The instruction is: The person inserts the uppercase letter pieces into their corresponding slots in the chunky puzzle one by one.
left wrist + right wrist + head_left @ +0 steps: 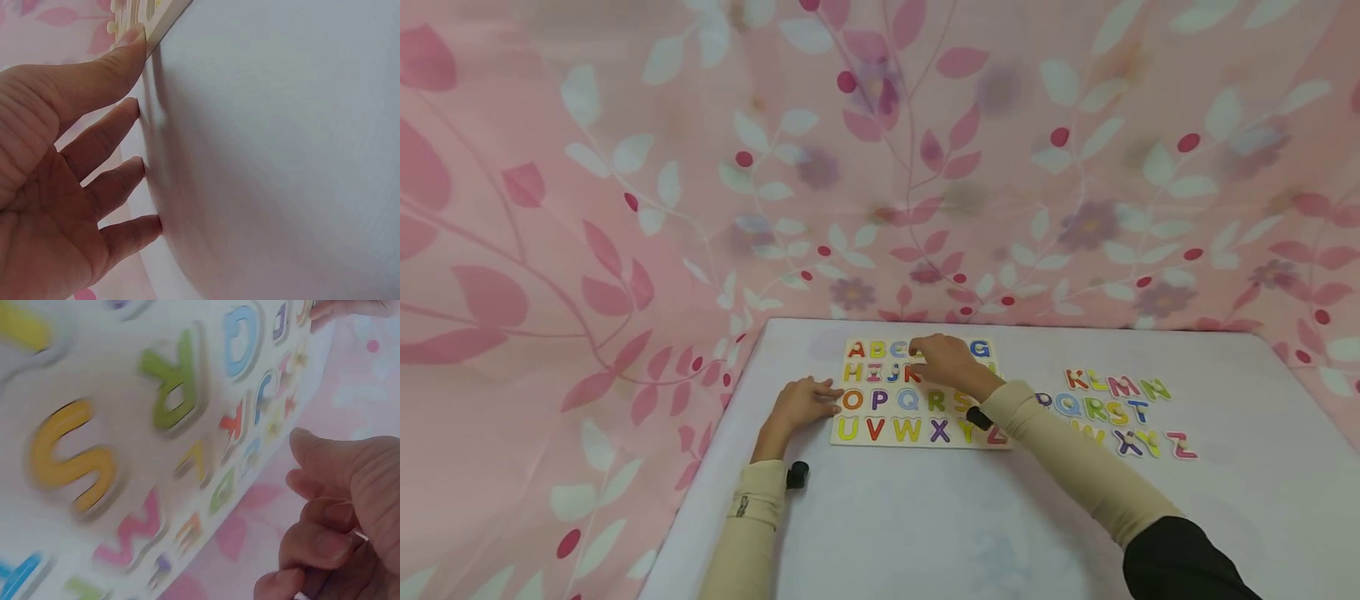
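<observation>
Left hand (801, 408): fingers spread, tips on white table (895, 517), thumb touching alphabet board (891, 440) at its 9 o'clock edge. Right hand (953, 364): loosely curled above board, toward 1 o'clock, no piece visible in grasp; masks part of top row (898, 350). Right sleeve (1067, 458) crosses 4 o'clock corner, covering some loose letters (1123, 386) at 3 o'clock. Table's far edge near at 12; surface stretches toward 6.

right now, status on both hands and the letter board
Left hand touching letter board, left side. Right hand above it, nothing visibly held. Right forearm hiding part of board.
</observation>
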Available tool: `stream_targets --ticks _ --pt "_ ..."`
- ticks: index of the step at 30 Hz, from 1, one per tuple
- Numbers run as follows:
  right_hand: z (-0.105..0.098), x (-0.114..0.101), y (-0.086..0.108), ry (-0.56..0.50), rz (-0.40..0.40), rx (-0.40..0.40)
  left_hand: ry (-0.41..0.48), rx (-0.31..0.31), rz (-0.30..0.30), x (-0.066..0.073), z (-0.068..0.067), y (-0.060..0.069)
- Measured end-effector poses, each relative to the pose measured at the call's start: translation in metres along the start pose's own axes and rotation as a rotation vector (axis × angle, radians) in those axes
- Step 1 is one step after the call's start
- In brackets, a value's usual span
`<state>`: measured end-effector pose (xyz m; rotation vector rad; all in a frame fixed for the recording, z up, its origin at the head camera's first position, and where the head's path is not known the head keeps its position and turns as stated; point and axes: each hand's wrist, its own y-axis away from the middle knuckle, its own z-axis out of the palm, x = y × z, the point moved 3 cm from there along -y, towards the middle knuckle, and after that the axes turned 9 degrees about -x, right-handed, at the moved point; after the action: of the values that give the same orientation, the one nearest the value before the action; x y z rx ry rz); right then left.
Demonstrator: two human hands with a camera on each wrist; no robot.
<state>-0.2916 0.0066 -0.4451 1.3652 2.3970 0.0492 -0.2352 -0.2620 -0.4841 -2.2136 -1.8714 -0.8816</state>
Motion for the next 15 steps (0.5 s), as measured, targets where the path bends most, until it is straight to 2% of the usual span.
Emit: stream_targets --ticks 9,15 --pt "-0.004 0.051 0.042 0.019 0.031 0.062 -0.009 -0.001 0.026 -0.003 0.000 0.000" --pt "-0.010 0.082 0.070 0.016 0.052 0.061 0.003 0.005 0.030 -0.003 0.000 0.000"
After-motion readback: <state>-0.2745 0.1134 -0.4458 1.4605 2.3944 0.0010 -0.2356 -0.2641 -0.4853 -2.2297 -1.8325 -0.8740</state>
